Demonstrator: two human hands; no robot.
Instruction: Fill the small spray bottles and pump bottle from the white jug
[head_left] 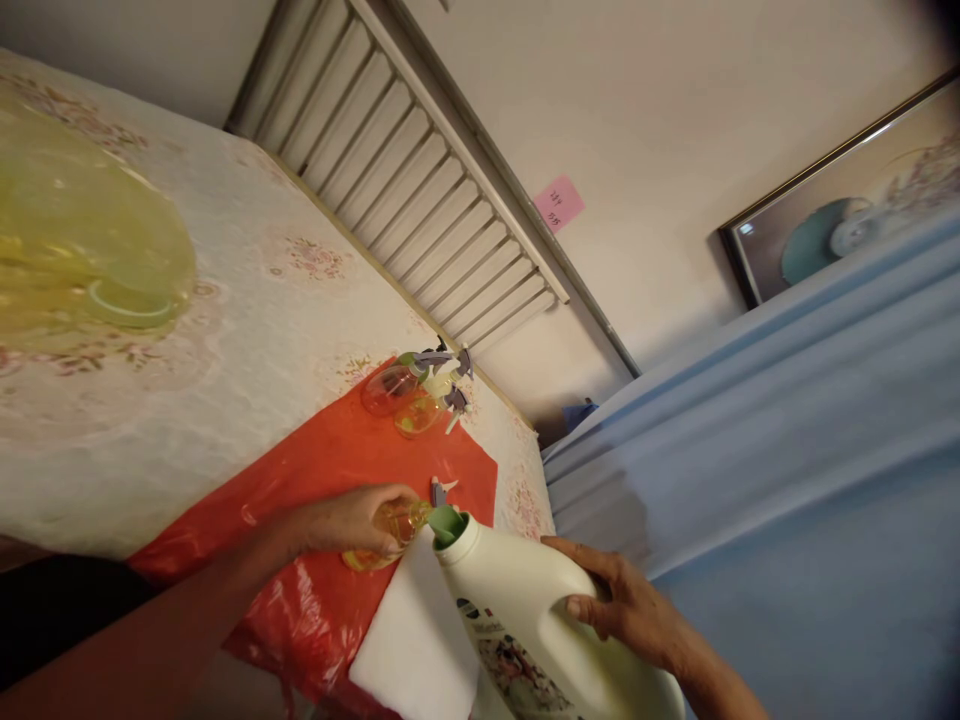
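My left hand [371, 515] is wrapped around a clear bottle [365, 560] with yellow liquid in it and no spray head on top. My right hand [626, 605] grips the handle of a large cream-coloured jug [517, 580], tilted so that its green spout [448, 524] meets the bottle's mouth. Whether liquid is flowing I cannot tell. Just beyond the spout, a loose grey-and-white trigger spray head [440, 491] shows. A folded white cloth [420, 635] lies below the bottle and jug, partly over a red plastic sheet [322, 470].
Several spray bottles [416, 415] stand together at the sheet's far end. A big yellow-green plastic bag or container [90, 230] sits at the left on the flowered tablecloth [255, 330]. Behind is a slatted rack [420, 170]; blue fabric [750, 430] covers something at the right.
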